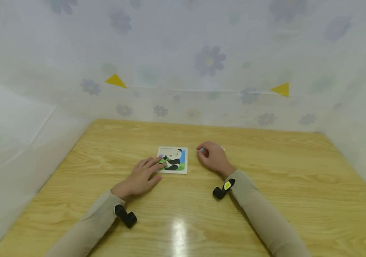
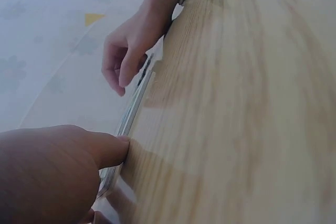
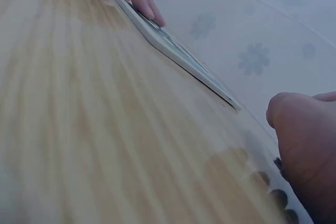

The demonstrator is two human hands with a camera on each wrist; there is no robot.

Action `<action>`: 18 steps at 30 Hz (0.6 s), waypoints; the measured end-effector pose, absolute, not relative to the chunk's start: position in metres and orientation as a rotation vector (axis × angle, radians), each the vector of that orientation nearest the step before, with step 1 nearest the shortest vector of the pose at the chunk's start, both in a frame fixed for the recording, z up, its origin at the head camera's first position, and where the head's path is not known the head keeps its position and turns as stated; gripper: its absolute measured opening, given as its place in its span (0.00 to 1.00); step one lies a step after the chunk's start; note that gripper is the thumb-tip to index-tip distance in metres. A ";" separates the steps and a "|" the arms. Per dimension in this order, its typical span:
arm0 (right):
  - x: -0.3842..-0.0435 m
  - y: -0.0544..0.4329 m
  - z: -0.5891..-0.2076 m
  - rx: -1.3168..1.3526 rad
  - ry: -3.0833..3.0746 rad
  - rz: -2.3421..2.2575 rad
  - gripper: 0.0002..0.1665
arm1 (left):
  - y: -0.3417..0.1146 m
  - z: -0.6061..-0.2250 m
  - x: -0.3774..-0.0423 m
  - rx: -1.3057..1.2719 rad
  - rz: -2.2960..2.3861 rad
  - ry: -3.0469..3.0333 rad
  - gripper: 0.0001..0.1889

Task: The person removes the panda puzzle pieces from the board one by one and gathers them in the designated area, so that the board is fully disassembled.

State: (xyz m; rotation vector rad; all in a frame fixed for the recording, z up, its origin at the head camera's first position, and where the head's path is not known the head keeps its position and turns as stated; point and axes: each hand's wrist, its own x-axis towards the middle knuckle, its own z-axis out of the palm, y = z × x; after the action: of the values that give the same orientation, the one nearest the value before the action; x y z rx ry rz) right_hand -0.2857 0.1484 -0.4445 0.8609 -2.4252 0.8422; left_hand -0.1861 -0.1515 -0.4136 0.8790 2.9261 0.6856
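Observation:
A square panda picture puzzle point(image 1: 176, 165) in a white frame lies flat on the wooden table. Its upper left area is pale, while the rest shows blue, green and the black-and-white panda. My left hand point(image 1: 141, 177) rests with extended fingers over the puzzle's left side; in the left wrist view the thumb point(image 2: 110, 149) is right at the frame's edge. To the right of the puzzle, my right hand point(image 1: 214, 157) pinches a small puzzle piece point(image 1: 202, 150) with blue on it, mostly hidden by the fingers. The right wrist view shows that hand beyond the frame's near corner.
Just behind the right hand, a small light-coloured piece point(image 1: 223, 148) peeks out on the table point(image 1: 183, 200). Pale flower-patterned sheeting point(image 1: 183, 107) encloses the table's back and sides, with two yellow triangles point(image 1: 116, 81) on it. Black wrist cameras point(image 1: 126, 216) sit on both sleeves.

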 end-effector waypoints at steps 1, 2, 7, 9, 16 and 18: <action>-0.285 0.144 -0.445 0.870 -2.433 0.834 0.07 | -0.151 -0.414 -0.186 0.884 0.690 2.928 0.25; -0.285 0.140 -0.446 0.877 -2.440 0.819 0.07 | -0.151 -0.413 -0.186 0.882 0.694 2.926 0.25; -0.283 0.120 -0.445 0.909 -2.452 0.804 0.09 | -0.151 -0.413 -0.187 0.851 0.686 2.916 0.25; -0.282 0.112 -0.445 0.940 -2.454 0.813 0.10 | -0.152 -0.412 -0.187 0.847 0.682 2.907 0.25; -0.282 0.100 -0.443 0.976 -2.500 0.840 0.13 | -0.154 -0.412 -0.188 0.859 0.670 2.894 0.25; -0.283 0.100 -0.442 0.983 -2.518 0.832 0.14 | -0.153 -0.413 -0.189 0.860 0.672 2.890 0.25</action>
State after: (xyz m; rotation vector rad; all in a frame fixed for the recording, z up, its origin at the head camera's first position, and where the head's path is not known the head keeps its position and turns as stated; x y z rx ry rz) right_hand -0.2834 0.1004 -0.4425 0.9830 -2.5181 0.8317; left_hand -0.1889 -0.1528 -0.4127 0.8604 2.8903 0.6722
